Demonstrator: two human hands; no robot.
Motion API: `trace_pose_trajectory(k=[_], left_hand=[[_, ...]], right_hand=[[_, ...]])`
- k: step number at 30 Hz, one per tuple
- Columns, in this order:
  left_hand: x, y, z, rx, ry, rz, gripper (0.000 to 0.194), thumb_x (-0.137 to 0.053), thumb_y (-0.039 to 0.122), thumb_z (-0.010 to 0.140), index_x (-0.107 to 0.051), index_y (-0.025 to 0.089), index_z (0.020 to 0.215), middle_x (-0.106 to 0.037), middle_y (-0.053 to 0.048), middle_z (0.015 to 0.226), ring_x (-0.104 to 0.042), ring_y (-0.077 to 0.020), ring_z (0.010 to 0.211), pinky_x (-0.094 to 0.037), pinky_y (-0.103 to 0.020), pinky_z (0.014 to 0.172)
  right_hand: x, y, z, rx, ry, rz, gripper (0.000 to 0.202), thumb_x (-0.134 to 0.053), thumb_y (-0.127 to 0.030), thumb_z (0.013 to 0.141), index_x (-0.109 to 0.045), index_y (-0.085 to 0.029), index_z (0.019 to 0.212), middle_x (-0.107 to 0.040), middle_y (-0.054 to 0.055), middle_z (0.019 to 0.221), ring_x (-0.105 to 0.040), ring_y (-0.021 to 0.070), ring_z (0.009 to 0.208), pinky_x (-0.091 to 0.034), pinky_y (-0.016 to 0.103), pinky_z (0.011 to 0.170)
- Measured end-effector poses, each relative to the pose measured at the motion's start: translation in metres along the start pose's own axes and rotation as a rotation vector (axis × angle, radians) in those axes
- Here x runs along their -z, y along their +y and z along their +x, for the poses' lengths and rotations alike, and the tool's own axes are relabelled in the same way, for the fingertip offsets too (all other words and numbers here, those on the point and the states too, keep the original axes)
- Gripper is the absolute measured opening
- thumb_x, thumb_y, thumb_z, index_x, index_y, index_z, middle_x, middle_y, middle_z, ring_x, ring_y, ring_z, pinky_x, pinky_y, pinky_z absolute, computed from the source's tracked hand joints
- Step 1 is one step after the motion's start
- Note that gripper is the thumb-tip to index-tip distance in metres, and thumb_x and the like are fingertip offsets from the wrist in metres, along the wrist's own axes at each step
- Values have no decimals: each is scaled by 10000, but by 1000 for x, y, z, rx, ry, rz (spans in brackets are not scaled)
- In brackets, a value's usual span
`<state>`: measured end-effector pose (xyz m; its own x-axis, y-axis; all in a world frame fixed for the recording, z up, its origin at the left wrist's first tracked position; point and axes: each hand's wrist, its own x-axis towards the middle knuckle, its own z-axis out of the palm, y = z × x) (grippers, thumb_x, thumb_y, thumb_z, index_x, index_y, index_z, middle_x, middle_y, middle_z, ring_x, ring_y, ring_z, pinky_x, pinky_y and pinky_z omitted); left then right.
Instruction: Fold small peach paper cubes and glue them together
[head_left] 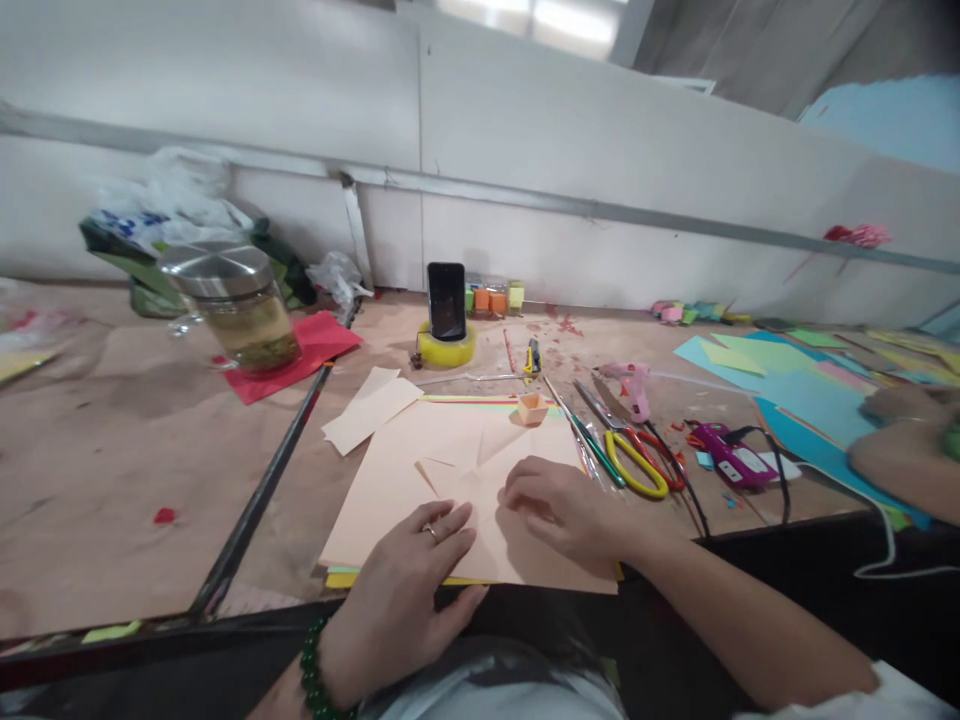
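1. Over here, the left hand [424, 575] lies palm down at the near part of the peach paper [382, 510], fingers loosely spread, gripping nothing.
2. The right hand [559, 508] rests on that same paper, fingers curled; I can't tell whether they pinch anything.
3. A folded peach piece [430, 479] lies on the paper just ahead of the left hand, a flap raised.
4. A small peach box [533, 408] sits at the paper's far edge.
5. To the right lie yellow-handled scissors [637, 466], with a pink glue gun [636, 390] just beyond.
6. A phone [447, 300] stands upright at a yellow tape roll [459, 349].
7. Off left, a lidded glass mug [251, 325] stands on red paper [330, 343] on the surface [135, 440].
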<state>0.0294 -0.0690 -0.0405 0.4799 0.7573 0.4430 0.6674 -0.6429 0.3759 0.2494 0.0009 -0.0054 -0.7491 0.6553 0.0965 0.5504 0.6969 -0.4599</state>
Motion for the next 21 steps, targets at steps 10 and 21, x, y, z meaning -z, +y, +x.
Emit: trace_pose_trajectory(k=[10,21], left_hand=[[3,-1,1,5,23,-84,88,-530,165,819,-616,177,812,-724,-122,1055,-643,-252,1050,-548,-430,930],[2,-1,2,6,17,-72,83,-535,159,818,-591,182,761,-716,-107,1043,-632,-245,1019,-553,-425,905]], right_hand=[[-1,-26,34,-330,-173,-202,394,-655,-554,719,-581,-172,780,-599,48,803,-554,181,693,-266,264,537],[12,-25,48,-348,-330,-253,453,-599,-582,717,-675,-166,879,-715,128,879,-651,262,725,-332,269,507]])
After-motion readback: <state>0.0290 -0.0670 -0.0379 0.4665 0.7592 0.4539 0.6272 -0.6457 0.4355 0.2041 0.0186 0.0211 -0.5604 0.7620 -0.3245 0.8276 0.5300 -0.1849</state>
